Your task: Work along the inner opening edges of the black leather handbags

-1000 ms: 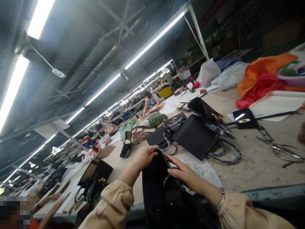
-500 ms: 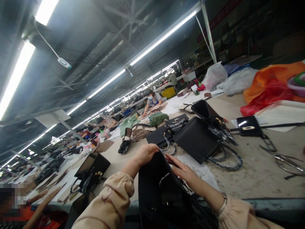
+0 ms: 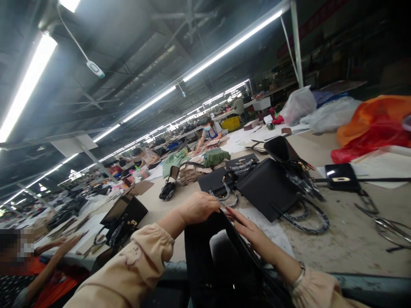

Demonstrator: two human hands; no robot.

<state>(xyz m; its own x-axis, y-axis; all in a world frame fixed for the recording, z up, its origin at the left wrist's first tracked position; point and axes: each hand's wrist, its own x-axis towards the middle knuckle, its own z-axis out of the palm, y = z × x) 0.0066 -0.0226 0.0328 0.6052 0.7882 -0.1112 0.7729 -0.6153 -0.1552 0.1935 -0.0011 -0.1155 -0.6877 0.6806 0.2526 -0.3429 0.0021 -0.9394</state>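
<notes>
A large black bag (image 3: 205, 265) stands upright at the table's front edge, and its glossy panel reflects light. My left hand (image 3: 201, 208) has its fingers closed over the bag's top edge. Against the upper right side of the same bag lies my right hand (image 3: 248, 229), its fingers stretched out. Beyond my hands, a flat black bag (image 3: 269, 186) with plastic-wrapped handles rests on the table (image 3: 346, 239). A smaller black bag (image 3: 213, 180) is just behind my left hand.
Scissors (image 3: 390, 229) and a small black bag (image 3: 343, 176) lie at right, below red and orange plastic (image 3: 372, 124). A brown-and-black bag (image 3: 128, 214) stands left. A person's arm (image 3: 48, 265) reaches in at lower left; another person (image 3: 210, 130) works across the table.
The view has shifted slightly. My left hand has moved a little along the bag's top edge, and the glossy panel shows a brighter reflection. My right hand stays against the bag.
</notes>
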